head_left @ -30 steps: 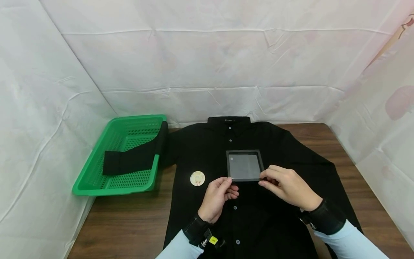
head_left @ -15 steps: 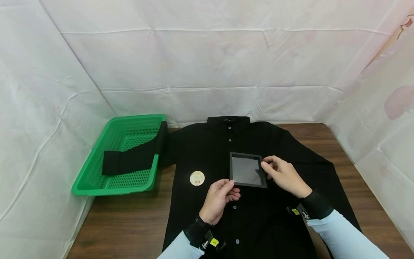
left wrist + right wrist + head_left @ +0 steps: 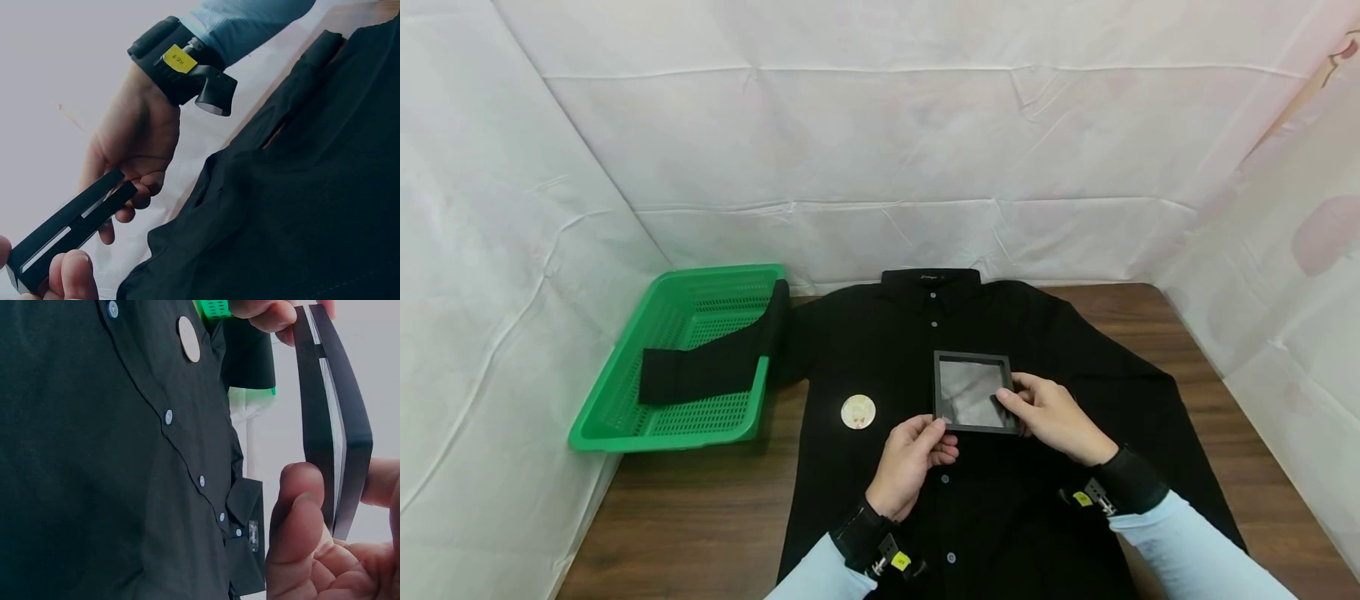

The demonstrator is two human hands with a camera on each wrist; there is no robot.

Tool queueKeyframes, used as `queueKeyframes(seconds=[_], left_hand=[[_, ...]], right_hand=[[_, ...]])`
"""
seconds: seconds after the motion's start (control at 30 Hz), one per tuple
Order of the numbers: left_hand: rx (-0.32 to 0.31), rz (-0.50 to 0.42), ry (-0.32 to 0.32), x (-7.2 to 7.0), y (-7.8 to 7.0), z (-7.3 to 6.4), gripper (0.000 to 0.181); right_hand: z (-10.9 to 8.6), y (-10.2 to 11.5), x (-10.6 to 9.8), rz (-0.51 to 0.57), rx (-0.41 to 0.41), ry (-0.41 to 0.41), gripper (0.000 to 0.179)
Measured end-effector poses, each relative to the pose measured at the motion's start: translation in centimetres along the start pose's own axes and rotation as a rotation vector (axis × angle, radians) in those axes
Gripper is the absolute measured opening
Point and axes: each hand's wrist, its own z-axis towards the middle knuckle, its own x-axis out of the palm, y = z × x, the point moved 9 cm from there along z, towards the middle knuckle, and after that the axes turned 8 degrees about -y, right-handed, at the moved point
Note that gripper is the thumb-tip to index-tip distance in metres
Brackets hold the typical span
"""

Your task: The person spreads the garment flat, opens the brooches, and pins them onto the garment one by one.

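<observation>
Both hands hold a square, black-rimmed display frame (image 3: 966, 392) with a clear, film-like middle. My left hand (image 3: 904, 462) pinches its lower left corner, thumb on top. On the right side my right hand (image 3: 1060, 421) grips the edge, its thumb over the clear face and the fingers behind. Seen edge-on in the right wrist view, the frame (image 3: 314, 406) has two black halves with a narrow gap along the side. Beneath lies a black button-up shirt (image 3: 865, 342), spread flat. A round cream disc (image 3: 858, 412) rests on it, left of the frame.
A green perforated basket (image 3: 587, 417) stands at the left, with one shirt sleeve (image 3: 700, 375) draped into it. The wooden table (image 3: 700, 525) shows around the shirt. White fabric walls (image 3: 880, 142) rise at the back and both sides.
My right hand has moved from the frame's lower right corner to its right side, and the thumb has come onto the clear face. The frame has shifted slightly right and nearer. My left hand keeps its corner.
</observation>
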Motion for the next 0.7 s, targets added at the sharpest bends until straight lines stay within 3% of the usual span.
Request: queueKeyframes(seconds=[0.37,0.7], left_hand=[[-0.010,0.035,0.015,0.05,0.49,-0.01,0.035],[0.002,-0.012,0.010,-0.08,0.26,0.04,0.036]], right_hand=[[0.09,0.25,0.05,-0.027,-0.056,-0.023,0.045],[-0.47,0.33,-0.26,-0.036,-0.013,-0.056,0.057]])
